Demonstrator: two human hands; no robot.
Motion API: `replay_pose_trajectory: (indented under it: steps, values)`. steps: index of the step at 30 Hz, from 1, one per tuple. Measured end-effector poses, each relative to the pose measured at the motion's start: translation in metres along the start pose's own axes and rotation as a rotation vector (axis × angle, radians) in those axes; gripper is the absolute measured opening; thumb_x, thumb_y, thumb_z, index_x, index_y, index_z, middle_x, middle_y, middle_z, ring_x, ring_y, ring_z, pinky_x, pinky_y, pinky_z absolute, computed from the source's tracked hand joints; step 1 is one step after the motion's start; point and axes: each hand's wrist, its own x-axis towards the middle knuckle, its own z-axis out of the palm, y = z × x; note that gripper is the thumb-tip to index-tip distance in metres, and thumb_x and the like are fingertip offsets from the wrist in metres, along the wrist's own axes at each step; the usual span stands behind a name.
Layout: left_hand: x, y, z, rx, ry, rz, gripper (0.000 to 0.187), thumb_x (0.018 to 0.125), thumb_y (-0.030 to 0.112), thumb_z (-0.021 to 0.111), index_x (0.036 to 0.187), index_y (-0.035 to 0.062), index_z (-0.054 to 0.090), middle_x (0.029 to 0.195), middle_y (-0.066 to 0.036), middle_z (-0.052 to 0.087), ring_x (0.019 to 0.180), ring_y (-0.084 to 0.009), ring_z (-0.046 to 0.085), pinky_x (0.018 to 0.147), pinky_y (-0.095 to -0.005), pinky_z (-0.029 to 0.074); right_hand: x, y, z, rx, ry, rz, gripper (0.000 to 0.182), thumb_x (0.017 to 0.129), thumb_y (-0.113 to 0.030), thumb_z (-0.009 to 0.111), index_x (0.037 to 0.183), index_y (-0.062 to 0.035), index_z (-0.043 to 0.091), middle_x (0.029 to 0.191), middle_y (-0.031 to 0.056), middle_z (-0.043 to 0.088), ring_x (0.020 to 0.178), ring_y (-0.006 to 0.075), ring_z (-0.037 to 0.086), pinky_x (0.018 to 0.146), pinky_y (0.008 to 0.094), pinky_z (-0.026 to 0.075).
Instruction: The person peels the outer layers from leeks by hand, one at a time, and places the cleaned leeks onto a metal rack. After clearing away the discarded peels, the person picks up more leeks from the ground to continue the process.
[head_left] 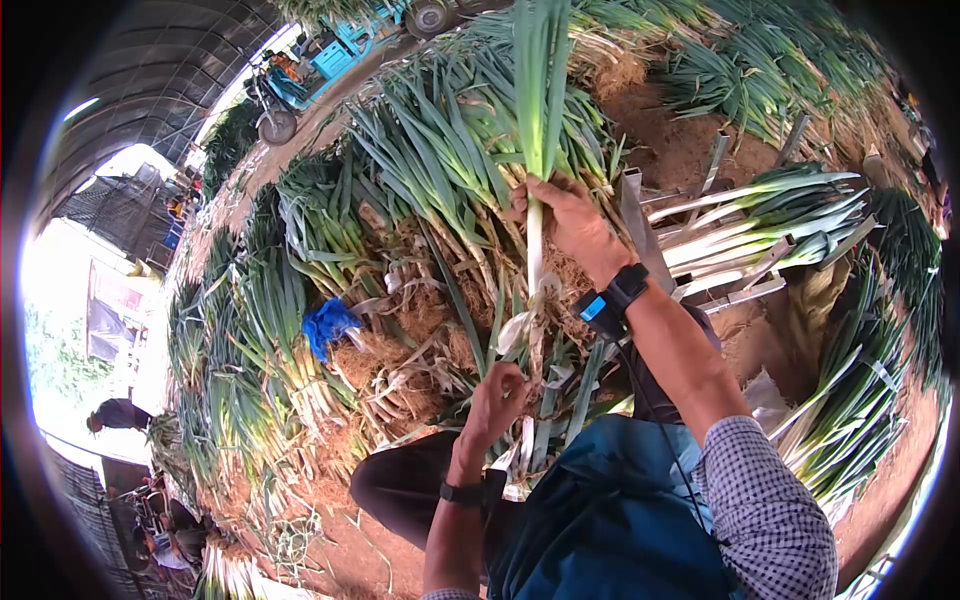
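Observation:
A long green onion (536, 235) stands nearly upright in front of me, its green leaves at the top and white stem below. My right hand (570, 220) is wrapped round it where the leaves meet the stem. Lower down, my left hand (497, 400) has its fingers curled together beside the onion's root end; what it pinches, if anything, is too small to make out. Pale peeled-looking skin (515, 332) hangs at the lower stem. Loose leaves lie below, between my knees.
Piled onions (420, 150) spread ahead and left, with a blue bag (328, 325) among them. A metal rack (740, 290) at right holds cleaned onions (770, 220). A blue three-wheeler (335, 60) stands at the back. Another person (120, 414) is at far left.

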Motion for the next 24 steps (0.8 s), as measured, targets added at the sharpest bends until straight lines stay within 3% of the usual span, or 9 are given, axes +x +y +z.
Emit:
replay_pose_trajectory:
  steps: [1,2,5,6,9,10,17,20,24]
  values:
    - [-0.004,0.003,0.0,0.003,0.074,0.053,0.042,0.088,0.025,0.075,0.118,0.0011,0.057,0.103,-0.013,0.065,0.098,-0.0229,0.064,0.084,-0.0364,0.051,-0.001,-0.004,0.003,-0.007,0.018,-0.004,0.014,0.093,-0.009,0.068,0.1,0.0007,0.06,0.084,0.0108,0.062,0.075,0.0213,0.063,0.07,0.0435,0.059]
    - [0.0,0.005,-0.003,0.201,0.151,0.083,0.062,0.085,0.029,0.078,0.132,0.0004,0.049,0.119,-0.019,0.061,0.113,-0.033,0.061,0.095,-0.0423,0.049,-0.003,-0.006,0.008,-0.078,0.033,-0.028,0.015,0.092,-0.012,0.071,0.098,-0.002,0.062,0.082,0.0066,0.061,0.072,0.0176,0.06,0.066,0.0406,0.058]
    - [0.03,0.062,-0.019,0.284,0.293,0.209,0.069,0.082,0.029,0.08,0.136,-0.0007,0.047,0.128,-0.023,0.057,0.12,-0.0387,0.056,0.098,-0.0446,0.048,-0.003,0.003,0.006,-0.173,0.016,-0.004,0.016,0.09,-0.011,0.073,0.098,-0.0036,0.062,0.078,0.0036,0.058,0.067,0.0157,0.057,0.061,0.0384,0.056]
    - [0.04,0.078,-0.018,0.304,0.37,0.258,0.054,0.083,0.027,0.078,0.125,0.0003,0.056,0.117,-0.021,0.062,0.109,-0.0387,0.061,0.092,-0.0457,0.049,-0.004,0.009,0.008,-0.129,0.063,0.02,0.015,0.089,-0.009,0.074,0.096,-0.0047,0.062,0.075,0.0024,0.055,0.062,0.0151,0.053,0.058,0.0372,0.054]
    - [0.068,0.073,-0.019,0.372,0.1,0.186,0.031,0.086,0.024,0.073,0.107,0.004,0.063,0.102,-0.016,0.066,0.097,-0.0358,0.063,0.085,-0.0449,0.047,-0.009,0.013,0.015,-0.122,0.114,0.061,0.014,0.089,-0.008,0.074,0.094,-0.005,0.061,0.073,0.0026,0.054,0.06,0.0151,0.052,0.057,0.0365,0.052]
    - [0.071,0.071,-0.014,0.419,0.212,0.311,0.018,0.089,0.023,0.069,0.093,0.0064,0.064,0.086,-0.011,0.065,0.084,-0.0327,0.063,0.076,-0.0441,0.045,-0.009,0.013,0.014,-0.115,0.12,0.065,0.013,0.089,-0.007,0.073,0.094,-0.005,0.061,0.073,0.0035,0.054,0.058,0.0152,0.051,0.056,0.0359,0.051]
    - [0.071,0.063,0.002,0.699,0.222,0.458,0.017,0.092,0.017,0.063,0.083,0.0054,0.056,0.076,-0.013,0.058,0.072,-0.0343,0.059,0.067,-0.0441,0.043,0.0,0.006,-0.002,-0.022,0.155,0.078,0.013,0.09,-0.012,0.071,0.091,-0.0047,0.059,0.07,0.0047,0.054,0.055,0.0149,0.05,0.049,0.0345,0.045]
    - [0.058,0.059,0.005,0.65,0.169,0.458,0.014,0.095,0.015,0.058,0.083,0.0084,0.056,0.074,-0.009,0.053,0.074,-0.0302,0.058,0.071,-0.0425,0.044,0.0,-0.004,-0.001,-0.032,0.124,0.127,0.018,0.091,-0.017,0.071,0.088,-0.0057,0.058,0.069,0.0037,0.053,0.051,0.0134,0.047,0.044,0.0326,0.04]
    - [0.018,0.025,0.004,0.601,0.022,0.325,0.019,0.095,0.021,0.059,0.083,0.0069,0.056,0.072,-0.014,0.058,0.07,-0.0343,0.061,0.066,-0.0464,0.046,0.002,-0.02,-0.002,-0.109,0.13,0.122,0.025,0.093,-0.025,0.07,0.086,-0.0066,0.056,0.068,0.0025,0.052,0.049,0.012,0.045,0.042,0.0308,0.037]
